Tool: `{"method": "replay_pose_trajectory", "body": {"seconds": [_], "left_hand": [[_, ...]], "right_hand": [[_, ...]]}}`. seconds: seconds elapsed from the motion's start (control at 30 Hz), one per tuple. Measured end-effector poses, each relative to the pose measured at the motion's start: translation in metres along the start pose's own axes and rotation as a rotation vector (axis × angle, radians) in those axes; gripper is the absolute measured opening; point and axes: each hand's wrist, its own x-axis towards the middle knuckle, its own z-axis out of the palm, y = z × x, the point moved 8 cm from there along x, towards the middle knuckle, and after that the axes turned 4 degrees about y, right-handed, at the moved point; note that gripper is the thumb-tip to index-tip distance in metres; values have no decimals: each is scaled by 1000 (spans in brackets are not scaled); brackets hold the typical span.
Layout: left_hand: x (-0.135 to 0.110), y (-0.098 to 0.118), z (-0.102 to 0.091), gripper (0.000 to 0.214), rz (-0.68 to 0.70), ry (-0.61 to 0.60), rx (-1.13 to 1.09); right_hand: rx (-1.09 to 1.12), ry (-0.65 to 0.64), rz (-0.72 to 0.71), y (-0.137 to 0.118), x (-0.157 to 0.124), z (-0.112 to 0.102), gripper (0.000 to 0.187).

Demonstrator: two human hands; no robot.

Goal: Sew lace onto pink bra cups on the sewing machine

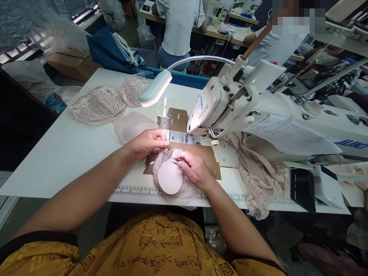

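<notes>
While the left hand [149, 143] pinches the upper edge of the lace-edged cup [170, 178], the right hand [195, 168] grasps the same piece at its upper right, thumb and fingers closed on the fabric. The cup lies near the front edge of the white table [71, 161], its smooth pale face upward, partly over a brown sheet [201, 153] and just short of the needle area of the sewing machine [212, 103]. Behind the table's far left corner, a cardboard box [70, 63] stands with flaps over its top, contents hidden. Beside it, a blue cloth bag [105, 50] carries white cord [125, 48] across its side; its inside cannot be made out. Farther back, a clear plastic bag [113, 13] shows dark print, contents indistinct.
</notes>
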Motion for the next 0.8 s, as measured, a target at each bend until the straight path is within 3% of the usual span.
{"method": "replay_pose_trajectory", "body": {"seconds": [0.1,0.2,0.37,0.57,0.8], "left_hand": [[0,0,-1,28,17,9,14],[-1,3,-1,26,43,15,15],[-4,7,2,27,70,24,10],[-2,6,-1,25,77,43,-120],[0,7,-6,23,85,112,-205]], "right_hand": [[-29,100,94,3,0,-19,31],[-36,121,112,-4,3,-27,31],[-95,133,177,-9,15,-25,30],[-42,253,210,2,20,-27,26],[64,178,178,-12,21,-24,32]]}}
